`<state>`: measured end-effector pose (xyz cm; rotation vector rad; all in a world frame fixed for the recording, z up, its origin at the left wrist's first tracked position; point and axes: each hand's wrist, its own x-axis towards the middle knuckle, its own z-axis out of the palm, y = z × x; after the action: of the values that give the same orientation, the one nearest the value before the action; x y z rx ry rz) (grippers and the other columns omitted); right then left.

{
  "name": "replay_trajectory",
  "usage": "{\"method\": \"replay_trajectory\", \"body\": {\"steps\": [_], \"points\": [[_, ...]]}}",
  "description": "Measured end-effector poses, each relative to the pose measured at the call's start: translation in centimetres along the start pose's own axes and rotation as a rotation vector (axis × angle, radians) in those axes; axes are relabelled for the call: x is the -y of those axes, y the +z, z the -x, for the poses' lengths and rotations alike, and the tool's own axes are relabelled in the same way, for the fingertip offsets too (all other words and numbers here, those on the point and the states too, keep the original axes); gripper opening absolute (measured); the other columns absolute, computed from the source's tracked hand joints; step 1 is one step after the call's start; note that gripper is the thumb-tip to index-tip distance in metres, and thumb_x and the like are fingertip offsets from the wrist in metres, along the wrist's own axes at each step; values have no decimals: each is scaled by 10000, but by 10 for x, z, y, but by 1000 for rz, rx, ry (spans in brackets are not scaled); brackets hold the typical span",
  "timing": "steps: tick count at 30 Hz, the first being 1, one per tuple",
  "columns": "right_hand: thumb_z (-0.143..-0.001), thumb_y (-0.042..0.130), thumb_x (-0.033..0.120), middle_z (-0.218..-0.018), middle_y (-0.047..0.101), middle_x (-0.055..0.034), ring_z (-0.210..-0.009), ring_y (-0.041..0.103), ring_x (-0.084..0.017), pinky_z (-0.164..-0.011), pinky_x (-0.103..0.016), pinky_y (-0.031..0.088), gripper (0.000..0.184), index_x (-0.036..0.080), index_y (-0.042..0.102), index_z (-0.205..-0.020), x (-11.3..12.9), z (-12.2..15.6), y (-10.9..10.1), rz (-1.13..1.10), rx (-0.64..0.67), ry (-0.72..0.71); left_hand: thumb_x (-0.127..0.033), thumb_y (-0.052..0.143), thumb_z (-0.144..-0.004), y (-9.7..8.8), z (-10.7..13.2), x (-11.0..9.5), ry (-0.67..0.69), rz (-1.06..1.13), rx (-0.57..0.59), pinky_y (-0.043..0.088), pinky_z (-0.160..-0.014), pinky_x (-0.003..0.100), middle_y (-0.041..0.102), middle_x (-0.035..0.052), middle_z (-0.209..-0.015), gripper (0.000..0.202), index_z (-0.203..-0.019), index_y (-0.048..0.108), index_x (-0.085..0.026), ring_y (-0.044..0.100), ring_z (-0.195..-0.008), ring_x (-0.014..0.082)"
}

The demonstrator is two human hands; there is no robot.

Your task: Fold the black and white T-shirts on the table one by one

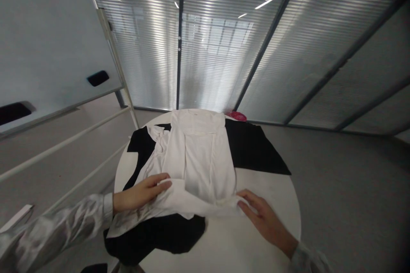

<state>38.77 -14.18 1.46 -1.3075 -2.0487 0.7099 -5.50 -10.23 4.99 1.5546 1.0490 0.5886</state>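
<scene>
A white garment (201,153), perhaps a shirt, lies spread over the round table, its near end turned up in a fold. My left hand (144,192) pinches the left part of this fold, with the thumb and fingers closed on the fabric. On the other side, my right hand (259,211) grips the fold's right corner between thumb and fingertips. Crumpled white fabric (156,145) bunches along the left side; whether it is part of the same garment I cannot tell. Black cloth (256,147) shows under the white one at the right, and more black cloth (160,234) lies at the near left.
The white round table (282,196) stands before a glass partition with blinds (211,51). At the table's far edge is a pink-red item (237,116). A whiteboard (54,38) on a white tubular frame (73,136) stands close on the left.
</scene>
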Motion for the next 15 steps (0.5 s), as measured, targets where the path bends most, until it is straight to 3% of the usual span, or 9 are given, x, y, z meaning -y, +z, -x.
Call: {"method": "replay_trajectory", "body": {"steps": [3, 6, 8, 11, 15], "points": [[-1060, 562, 692, -1042, 821, -87, -979, 802, -303, -861, -434, 699, 512, 251, 773, -1213, -11, -53, -3, -177, -107, 156, -659, 826, -877, -11, -35, 0, -254, 387, -220, 625, -857, 335, 809, 90, -1082, 507, -1078, 750, -199, 770, -1038, 274], [-949, 684, 753, -1099, 831, -113, -1032, 806, -332, -890, -481, 695, 585, 244, 772, -1221, -23, -89, -4, -279, -100, 235, -734, 828, -812, -21, -59, 0, -352, 613, -188, 652, -872, 385, 831, 130, -1032, 608, -1036, 761, -173, 798, -1066, 333], [-861, 812, 678, -1139, 834, -107, -1034, 812, -334, -892, -497, 695, 600, 250, 750, -1277, -30, -97, -3, -340, -26, 255, -729, 843, -813, -26, -64, 3, -322, 635, -115, 651, -916, 393, 838, 140, -1069, 620, -1070, 770, -170, 801, -1096, 338], [-809, 872, 531, -1121, 839, -88, -1006, 814, -318, -891, -485, 688, 597, 232, 732, -1306, -37, -97, -3, -342, 44, 289, -568, 977, -751, -30, -62, 9, -253, 543, -64, 641, -953, 381, 841, 139, -1134, 586, -1126, 782, -163, 805, -1080, 317], [-830, 851, 472, -1091, 834, -90, -973, 799, -300, -874, -443, 665, 440, 216, 780, -1181, -38, -114, -14, -301, -31, 289, -566, 966, -772, -40, -75, 9, -114, 411, -108, 643, -876, 370, 842, 131, -1114, 585, -1141, 793, -147, 800, -978, 294]]}}
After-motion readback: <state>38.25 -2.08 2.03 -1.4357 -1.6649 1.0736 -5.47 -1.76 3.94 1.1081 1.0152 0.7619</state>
